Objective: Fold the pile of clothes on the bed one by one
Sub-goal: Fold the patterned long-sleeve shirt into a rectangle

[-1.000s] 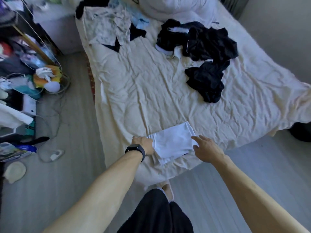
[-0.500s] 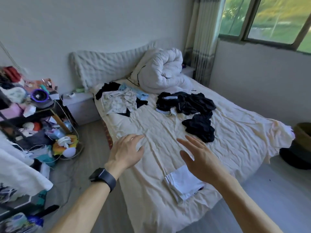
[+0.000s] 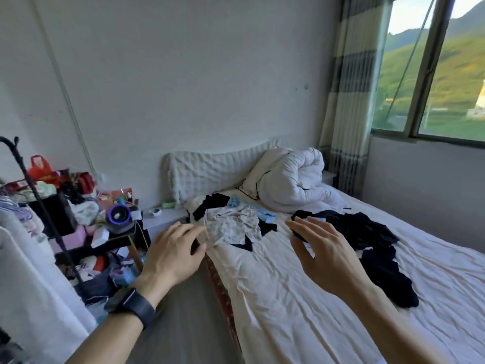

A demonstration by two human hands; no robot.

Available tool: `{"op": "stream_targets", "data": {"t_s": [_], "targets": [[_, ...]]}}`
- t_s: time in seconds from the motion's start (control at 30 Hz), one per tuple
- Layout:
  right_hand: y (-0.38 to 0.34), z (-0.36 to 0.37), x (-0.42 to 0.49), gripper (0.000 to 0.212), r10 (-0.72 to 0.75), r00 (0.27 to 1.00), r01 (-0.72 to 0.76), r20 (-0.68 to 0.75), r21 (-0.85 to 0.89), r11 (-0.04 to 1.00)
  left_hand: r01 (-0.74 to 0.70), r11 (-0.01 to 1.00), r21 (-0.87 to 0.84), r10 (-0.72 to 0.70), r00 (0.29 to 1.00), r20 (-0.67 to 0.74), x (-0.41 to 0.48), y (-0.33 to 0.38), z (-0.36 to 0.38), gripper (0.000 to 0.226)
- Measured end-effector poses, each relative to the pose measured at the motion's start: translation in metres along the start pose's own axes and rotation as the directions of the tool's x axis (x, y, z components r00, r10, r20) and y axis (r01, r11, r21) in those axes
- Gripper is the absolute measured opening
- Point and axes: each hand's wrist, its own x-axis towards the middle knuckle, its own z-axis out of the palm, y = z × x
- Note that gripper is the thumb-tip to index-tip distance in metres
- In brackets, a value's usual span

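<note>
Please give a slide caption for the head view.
Open left hand and right hand hover before a patterned garment and dark clothes on the bed.

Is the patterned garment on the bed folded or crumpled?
Crumpled: the patterned garment lies in an uneven heap with irregular edges.

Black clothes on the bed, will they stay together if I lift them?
Probably floppy: the black clothes lie crumpled in limp folds on the bed. Likely several tangled pieces, so lifting one may drag others. They look thin, so probably light.
</note>
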Motion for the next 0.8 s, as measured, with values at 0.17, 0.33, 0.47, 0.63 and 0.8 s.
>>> {"op": "stream_targets", "data": {"t_s": [0.17,0.33,0.47,0.63,0.8], "targets": [[-0.042,0.044,0.054,0.046,0.027,0.997,-0.029,-0.076,-0.022,0.999,-0.023,0.999,0.026,0.023,1.000,0.011,0.030,-0.084,-0.012,0.061],[-0.056,0.088,0.102,0.048,0.072,0.996,-0.076,-0.058,-0.070,0.995,-0.047,0.998,-0.031,0.047,0.998,-0.032,0.087,-0.141,-0.005,0.057],[-0.048,0.132,0.144,0.051,0.104,0.994,-0.105,-0.018,-0.095,0.990,-0.085,0.996,-0.007,0.085,0.996,-0.001,0.149,-0.173,0.023,0.047],[-0.025,0.199,0.219,0.051,0.135,0.990,-0.132,0.040,-0.063,0.989,-0.095,0.995,-0.012,0.095,0.995,0.014,0.242,-0.205,0.054,0.047],[0.001,0.267,0.293,0.045,0.158,0.987,-0.157,0.041,-0.017,0.987,-0.074,0.997,-0.006,0.074,0.997,0.026,0.331,-0.227,0.089,0.048]]}}
